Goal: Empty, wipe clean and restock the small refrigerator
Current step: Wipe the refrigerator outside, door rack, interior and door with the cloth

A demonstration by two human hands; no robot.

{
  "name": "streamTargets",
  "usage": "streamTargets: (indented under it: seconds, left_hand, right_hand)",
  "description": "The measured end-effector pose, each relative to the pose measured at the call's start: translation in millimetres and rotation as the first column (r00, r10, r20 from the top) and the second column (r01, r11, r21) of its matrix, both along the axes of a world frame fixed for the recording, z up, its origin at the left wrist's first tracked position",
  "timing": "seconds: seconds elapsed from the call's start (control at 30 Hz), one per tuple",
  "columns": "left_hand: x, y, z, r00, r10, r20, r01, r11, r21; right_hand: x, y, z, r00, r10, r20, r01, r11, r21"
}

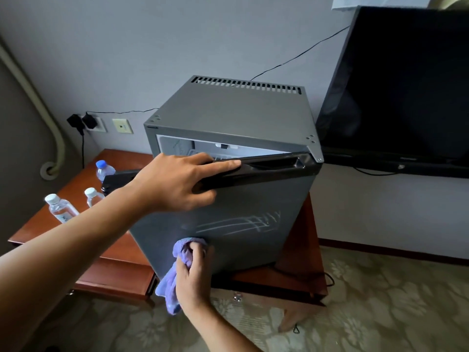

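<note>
A small grey refrigerator (236, 113) stands on a reddish wooden table (119, 252). Its door (253, 224) is ajar, showing a strip of white interior at the top. My left hand (177, 181) grips the black top edge of the door, fingers over the handle recess. My right hand (194, 273) holds a purple cloth (172, 280) pressed against the lower front of the door. Faint wipe streaks show on the door face. Three water bottles stand on the table to the left: one with a blue cap (104, 170) and two with white caps (61, 207) (92, 195).
A black television (406, 85) hangs on the wall right of the fridge. Wall sockets with black plugs (86, 121) and cables sit behind the table on the left. A beige pipe (53, 138) runs down the left wall. Patterned carpet (380, 301) covers the floor.
</note>
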State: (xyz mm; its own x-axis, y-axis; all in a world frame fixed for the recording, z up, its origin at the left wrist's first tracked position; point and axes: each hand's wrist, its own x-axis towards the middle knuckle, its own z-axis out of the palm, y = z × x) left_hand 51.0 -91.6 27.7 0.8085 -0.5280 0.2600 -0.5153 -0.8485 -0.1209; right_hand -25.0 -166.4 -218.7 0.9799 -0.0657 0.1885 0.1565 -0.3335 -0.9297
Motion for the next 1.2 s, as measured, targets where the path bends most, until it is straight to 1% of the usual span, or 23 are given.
streamTargets:
  seconds: [0.1, 0.2, 0.27, 0.33, 0.37, 0.4, 0.47, 0.5, 0.6, 0.7, 0.77, 0.8, 0.83, 0.9, 0.97, 1.03, 1.13, 1.17, 1.2]
  left_hand:
    - [0, 0, 0, 1.000, -0.008, 0.000, 0.008, 1.000, -0.001]
    - [0, 1, 0, 1.000, -0.011, -0.005, 0.011, 1.000, -0.003]
    - [0, 1, 1, 1.000, -0.011, -0.004, 0.011, 1.000, -0.004]
    - [-2, 0, 1, 1.000, -0.010, -0.004, 0.010, 1.000, -0.004]
    - [-3, -1, 0, 1.000, -0.006, -0.003, 0.006, 1.000, -0.004]
    - [-4, -1, 0, 1.000, -0.003, -0.002, 0.003, 1.000, -0.002]
    - [-5, -2, 1, 1.000, -0.001, -0.010, 0.001, 1.000, -0.006]
    - [-5, -2, 1, 1.000, 0.000, -0.012, -0.001, 1.000, -0.008]
    - [-3, -1, 1, 1.000, 0.003, -0.018, -0.003, 1.000, -0.009]
    - [-3, -1, 1, 1.000, 0.004, -0.019, -0.005, 1.000, -0.009]
    - [-3, -1, 0, 1.000, 0.007, -0.020, -0.007, 1.000, -0.014]
    - [-2, -1, 0, 1.000, 0.008, -0.022, -0.008, 1.000, -0.016]
    - [-2, -1, 0, 1.000, 0.008, -0.026, -0.009, 1.000, -0.018]
    - [-1, -1, 0, 0.999, 0.012, -0.030, -0.012, 1.000, -0.018]
    - [-2, -1, 0, 1.000, 0.009, -0.022, -0.009, 1.000, -0.014]
    - [-2, -2, 0, 1.000, 0.005, -0.023, -0.005, 1.000, -0.008]
    - [-4, -2, 1, 1.000, 0.003, -0.025, -0.004, 1.000, -0.011]
    - [-5, -2, 1, 1.000, 0.002, -0.026, -0.003, 1.000, -0.012]
    - [-6, -2, 0, 1.000, 0.002, -0.022, -0.002, 1.000, -0.007]
  right_hand:
    - [12, -29, 5, 0.995, -0.097, 0.001, 0.097, 0.993, 0.070]
    - [29, -70, 9, 0.971, -0.234, 0.039, 0.231, 0.971, 0.064]
    - [46, -106, 13, 0.920, -0.387, 0.057, 0.384, 0.922, 0.053]
    - [64, -144, 16, 0.847, -0.531, 0.016, 0.527, 0.844, 0.099]
    - [70, -158, 18, 0.823, -0.568, 0.009, 0.562, 0.817, 0.128]
    - [73, -168, 21, 0.819, -0.574, -0.005, 0.568, 0.808, 0.157]
    - [71, -169, 36, 0.841, -0.540, -0.040, 0.535, 0.819, 0.207]
    - [69, -165, 47, 0.849, -0.528, -0.024, 0.519, 0.824, 0.228]
    - [72, -153, 81, 0.837, -0.538, 0.101, 0.497, 0.824, 0.273]
    - [80, -150, 110, 0.808, -0.523, 0.272, 0.452, 0.845, 0.284]
    - [83, -150, 110, 0.787, -0.505, 0.354, 0.443, 0.862, 0.246]
    - [82, -149, 101, 0.794, -0.490, 0.360, 0.445, 0.872, 0.206]
    - [80, -148, 85, 0.821, -0.463, 0.335, 0.436, 0.886, 0.155]
    - [74, -148, 42, 0.886, -0.414, 0.207, 0.410, 0.910, 0.067]
    - [68, -149, 7, 0.912, -0.410, 0.023, 0.410, 0.912, 0.019]
    - [65, -155, -7, 0.921, -0.380, -0.087, 0.382, 0.924, 0.002]
    - [62, -157, 3, 0.920, -0.371, -0.128, 0.374, 0.927, 0.003]
    - [60, -155, 12, 0.923, -0.372, -0.096, 0.375, 0.927, 0.017]
    - [59, -151, 25, 0.927, -0.375, -0.024, 0.375, 0.926, 0.035]
